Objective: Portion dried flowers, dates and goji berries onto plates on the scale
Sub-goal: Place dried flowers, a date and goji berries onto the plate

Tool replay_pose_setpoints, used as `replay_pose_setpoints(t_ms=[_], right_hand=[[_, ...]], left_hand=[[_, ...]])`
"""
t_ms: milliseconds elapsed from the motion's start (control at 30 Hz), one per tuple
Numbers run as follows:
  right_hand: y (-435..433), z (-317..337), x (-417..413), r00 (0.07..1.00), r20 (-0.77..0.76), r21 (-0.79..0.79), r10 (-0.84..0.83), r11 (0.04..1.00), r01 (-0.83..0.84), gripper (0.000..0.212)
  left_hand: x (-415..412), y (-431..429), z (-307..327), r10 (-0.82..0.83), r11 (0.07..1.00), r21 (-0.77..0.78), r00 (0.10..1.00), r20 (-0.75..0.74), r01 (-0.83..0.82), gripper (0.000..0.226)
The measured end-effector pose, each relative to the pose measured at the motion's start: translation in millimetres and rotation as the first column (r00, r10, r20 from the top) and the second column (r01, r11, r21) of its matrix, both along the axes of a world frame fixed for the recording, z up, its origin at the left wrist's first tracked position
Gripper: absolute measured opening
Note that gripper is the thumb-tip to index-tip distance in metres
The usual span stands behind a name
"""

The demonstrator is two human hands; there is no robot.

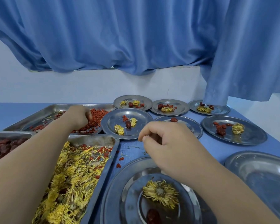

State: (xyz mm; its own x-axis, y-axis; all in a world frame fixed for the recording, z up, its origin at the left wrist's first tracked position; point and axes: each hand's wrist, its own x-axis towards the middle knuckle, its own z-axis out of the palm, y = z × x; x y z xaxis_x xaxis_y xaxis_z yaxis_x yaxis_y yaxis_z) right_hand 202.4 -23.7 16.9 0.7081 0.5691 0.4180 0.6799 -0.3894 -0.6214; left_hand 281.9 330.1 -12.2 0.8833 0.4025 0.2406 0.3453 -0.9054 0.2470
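Note:
My left hand [78,116] reaches into the far metal tray [39,113] of red goji berries [97,114], fingers curled down into the pile. My right hand [165,143] hovers above the blue table with fingers loosely curled; whether it holds anything is hidden. Below it a stack of round metal plates [116,199] carries one dried yellow flower [160,194] and one red date [152,216]. The near tray [107,141] holds dried yellow flowers [68,183]. A tray of dark dates [2,147] sits at the left. No scale shows under the plates.
Several filled plates stand behind: one [113,126] with flowers, a date and berries, one [255,138] at the right, three along the wall [142,99]. An unfilled plate [265,172] lies near right. Loose berries [120,162] dot the table. A blue curtain [136,38] hangs above.

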Motion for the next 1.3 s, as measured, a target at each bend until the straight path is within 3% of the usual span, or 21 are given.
replay_pose_setpoints(t_ms=[300, 567, 833, 1033, 1300], right_hand=[[-2, 1, 1, 1.0, -0.002, 0.003, 0.003, 1.0, -0.003, 0.019], [-6, 3, 4, 1.0, 0.001, 0.022, -0.023, 1.0, 0.022, 0.02], [-21, 28, 0, 1.0, -0.027, 0.08, -0.015, 0.997, 0.017, 0.02], [-33, 44, -5, 0.999, -0.01, 0.192, -0.046, 0.98, 0.047, 0.02], [-39, 52, -11, 1.0, 0.013, 0.215, -0.018, 0.976, 0.015, 0.021]], left_hand=[[-6, -3, 1, -0.034, 0.996, 0.082, 0.999, -0.02, 0.036, 0.037], [-26, -12, 12, -0.064, 0.985, -0.153, 0.992, 0.11, 0.08, 0.024], [-77, -92, 40, -0.239, 0.843, -0.427, 0.939, 0.247, 0.327, 0.012], [-120, -167, 50, -0.473, 0.739, -0.457, 0.864, 0.172, 0.496, 0.023], [-147, -210, 37, -0.582, 0.761, -0.39, 0.811, -0.057, 0.519, 0.024]])
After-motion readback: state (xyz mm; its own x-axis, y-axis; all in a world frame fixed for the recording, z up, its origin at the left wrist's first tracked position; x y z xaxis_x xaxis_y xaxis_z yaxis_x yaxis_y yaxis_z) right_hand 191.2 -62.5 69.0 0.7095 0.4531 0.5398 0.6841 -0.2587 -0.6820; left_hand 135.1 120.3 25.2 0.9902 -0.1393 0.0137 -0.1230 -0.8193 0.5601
